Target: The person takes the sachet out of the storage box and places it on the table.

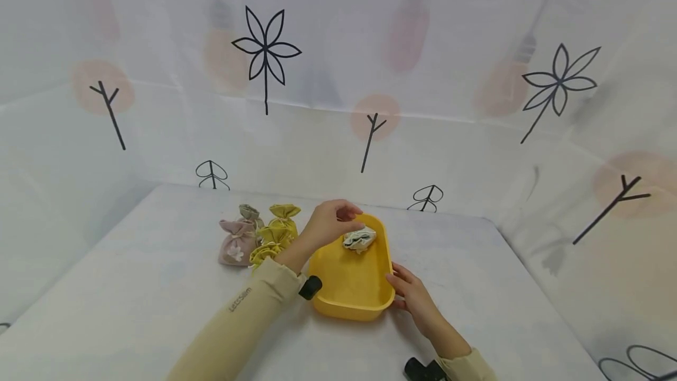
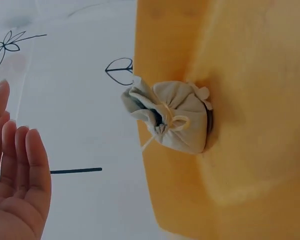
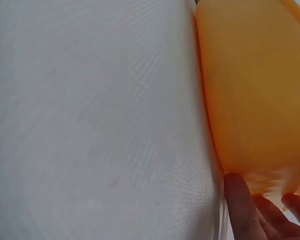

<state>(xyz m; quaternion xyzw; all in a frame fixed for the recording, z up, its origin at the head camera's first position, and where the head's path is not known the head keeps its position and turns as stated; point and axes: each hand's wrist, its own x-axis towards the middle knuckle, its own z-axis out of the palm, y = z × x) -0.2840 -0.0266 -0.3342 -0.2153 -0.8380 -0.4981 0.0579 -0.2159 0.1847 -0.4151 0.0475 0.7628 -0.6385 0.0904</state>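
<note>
Over the far end of a yellow plastic basin (image 1: 353,278), my left hand (image 1: 330,222) hovers with nothing in its fingers. Just below it, a small pale drawstring pouch (image 1: 360,240) lies inside the basin. In the left wrist view this pouch (image 2: 182,117) shows a gathered neck, a tied cord and a small flower, and sits near the basin wall. The fingers (image 2: 37,155) there are apart from it. My right hand (image 1: 415,298) holds the basin's near right side, one fingertip over the rim. In the right wrist view, fingertips (image 3: 237,192) touch the outer wall.
Left of the basin stand several drawstring pouches: yellow ones (image 1: 277,234), a pink one (image 1: 237,244) with a white flower, and a grey-green one (image 1: 250,213) behind. A white cloth (image 1: 158,298) covers the table, with a patterned white curtain (image 1: 317,151) behind.
</note>
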